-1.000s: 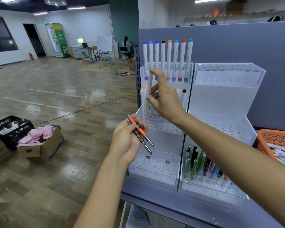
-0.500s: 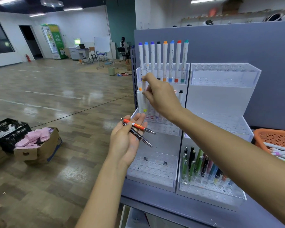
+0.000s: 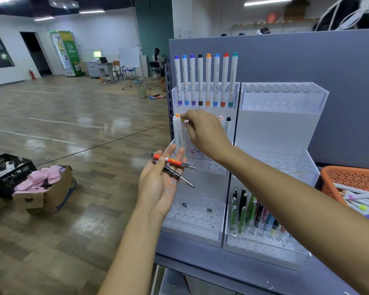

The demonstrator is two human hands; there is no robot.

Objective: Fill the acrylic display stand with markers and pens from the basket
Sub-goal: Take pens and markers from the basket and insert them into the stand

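At the lower left of the frame a black plastic crate (image 3: pixel 6 173) stands on the wooden floor, and just beside it is a brown cardboard box (image 3: pixel 51 194) with pink cloth on top. Near the centre, the left hand (image 3: pixel 160 182) is turned palm up with its fingers almost straight; an orange plastic pen (image 3: pixel 173 162) and a dark thin pen (image 3: pixel 177 174) lie across them, tips pointing right. I cannot tell if the thumb presses on them. Above it, the right hand (image 3: pixel 205 130) pinches the top of a white marker with a yellow cap (image 3: pixel 182 133) between thumb and forefinger. This marker stands upright in the middle step of the clear acrylic display stand (image 3: pixel 200 231), at its left end. On the top step stands a row of eight white markers (image 3: pixel 208 79) with coloured caps. More to the right, a group of dark and green pens (image 3: pixel 243 209) fills the lowest step. At the right edge is an orange perforated plastic basket (image 3: pixel 349 177) holding loose white markers (image 3: pixel 362 201).
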